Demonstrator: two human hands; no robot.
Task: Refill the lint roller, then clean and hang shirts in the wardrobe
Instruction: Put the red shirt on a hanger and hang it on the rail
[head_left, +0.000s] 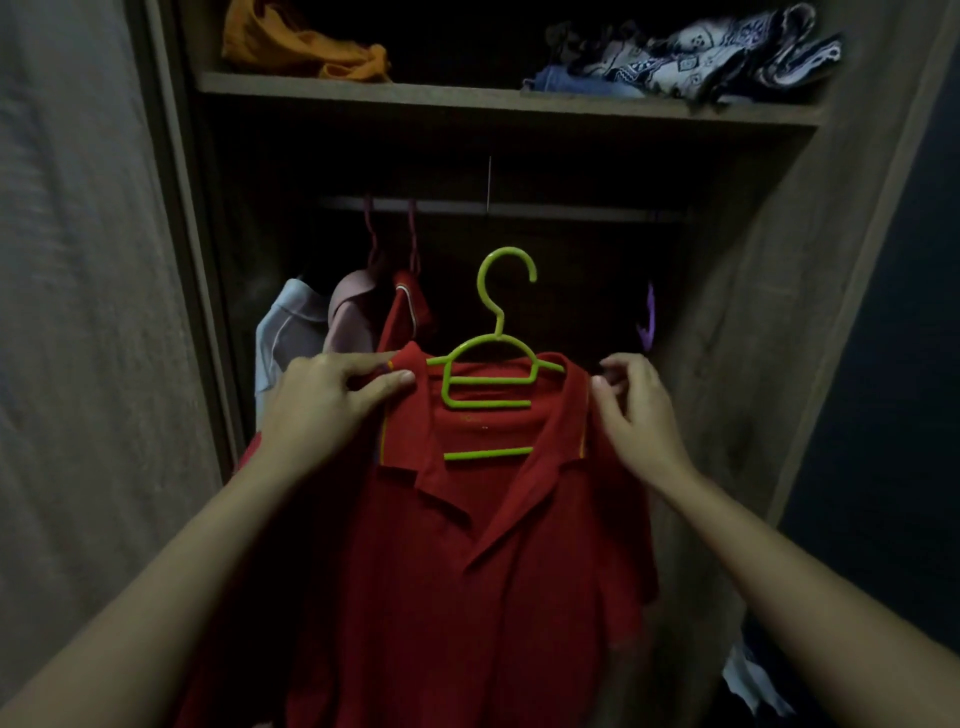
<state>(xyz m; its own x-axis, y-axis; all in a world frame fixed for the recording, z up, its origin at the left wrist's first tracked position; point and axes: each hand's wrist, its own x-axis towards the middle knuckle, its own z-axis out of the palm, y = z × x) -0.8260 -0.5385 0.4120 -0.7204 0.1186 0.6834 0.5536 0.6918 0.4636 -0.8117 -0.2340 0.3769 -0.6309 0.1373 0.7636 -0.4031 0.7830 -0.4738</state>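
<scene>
A red polo shirt (467, 571) sits on a lime-green plastic hanger (488, 374), held up in front of the open wardrobe. My left hand (322, 400) pinches the shirt's left shoulder by the collar between thumb and fingers. At the right shoulder, my right hand (634, 405) pinches the fabric with curled fingers. The hanger's hook (506, 275) points up and hangs free below the dark rail (519, 208), not touching it. No lint roller is in view.
On the rail's left hang a pale blue shirt (291, 332), a pink one (350, 317) and another red one (408, 306). A purple hanger (647, 317) hangs at the right. The shelf (467, 98) above holds orange cloth (306, 47) and patterned clothes (685, 57).
</scene>
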